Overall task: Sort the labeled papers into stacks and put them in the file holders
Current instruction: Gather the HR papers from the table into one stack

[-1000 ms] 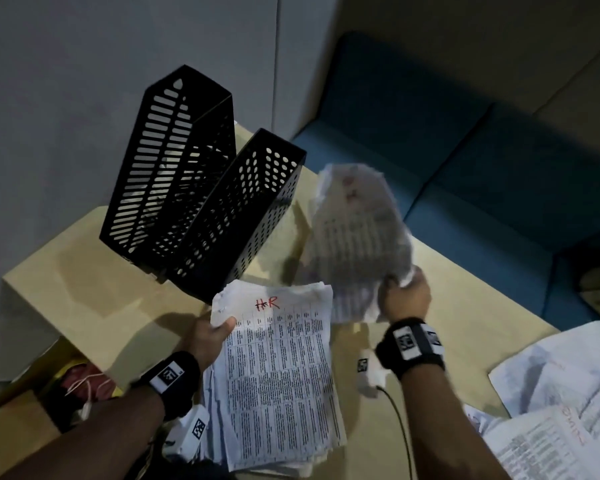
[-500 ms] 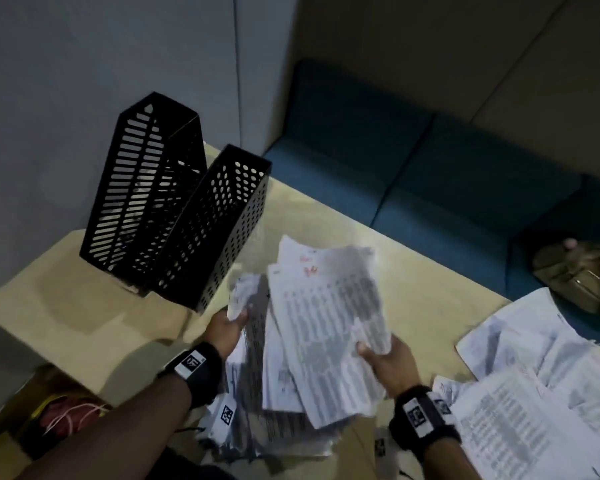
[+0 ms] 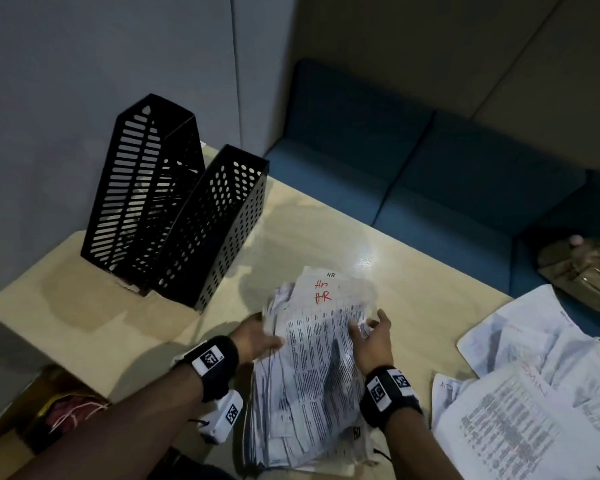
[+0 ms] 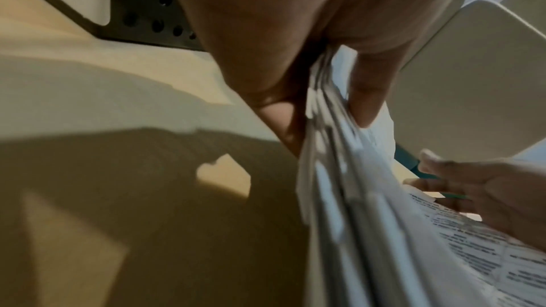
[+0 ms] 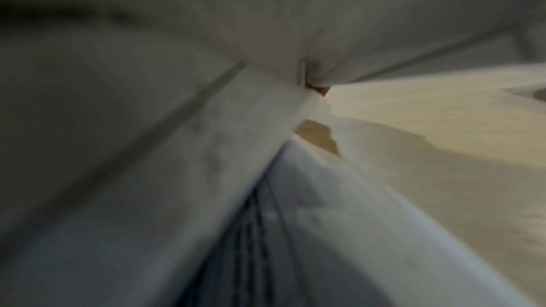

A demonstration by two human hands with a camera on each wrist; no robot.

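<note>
A stack of printed papers [image 3: 312, 368] marked "HR" in red lies on the pale wooden table [image 3: 101, 323] in front of me. My left hand [image 3: 269, 339] grips its left edge; in the left wrist view the thumb and fingers [image 4: 366, 102] pinch the sheets [image 4: 348, 195]. My right hand [image 3: 369, 329] rests on the top sheet near the right edge, fingers spread and fairly straight, as the left wrist view also shows [image 4: 443, 181]. Two black perforated file holders [image 3: 146, 188] [image 3: 219, 223] stand at the back left. The right wrist view is blurred, filled with paper [image 5: 325, 218].
More loose printed sheets [image 3: 541, 393] are spread over the table's right side. A blue sofa [image 3: 430, 174] runs behind the table, with a tan bag [image 3: 582, 268] on it. An open cardboard box [image 3: 52, 407] sits below the table's left edge.
My right hand has brought its raised sheets down onto the HR stack and let go, now lying flat on top. The left hand still holds the stack's left edge.
</note>
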